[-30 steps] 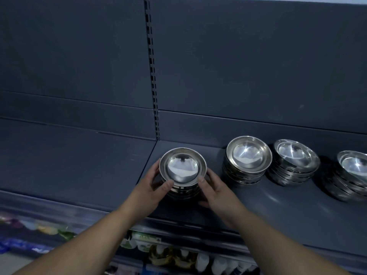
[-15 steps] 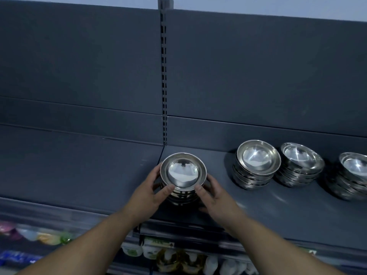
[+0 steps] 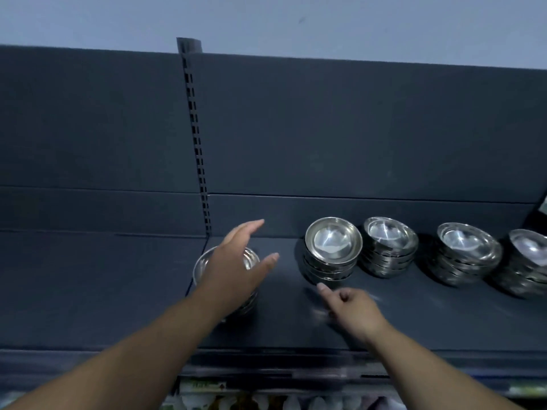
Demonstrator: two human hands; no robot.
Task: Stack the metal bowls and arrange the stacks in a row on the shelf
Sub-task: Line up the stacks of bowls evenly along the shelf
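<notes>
Where the shelf meets its slotted upright, the first stack sits nearer the front edge than its neighbours; left hand is over it, fingers straight and spread wide, holding nothing; whether the palm touches the rim, cannot tell. Right hand is low over the shelf toward the front edge, just before the second stack; fingers loosely curled, one poking out, empty, blurred. Third stack, fourth stack and fifth stack run toward the right edge, close to the back panel; the fifth is cut off by the frame. Likely step: bringing the first stack into line. Cup it low with both hands and slide it back and rightward; pushing at the top bowl risks shearing nested steel; match the neighbours' spacing.
</notes>
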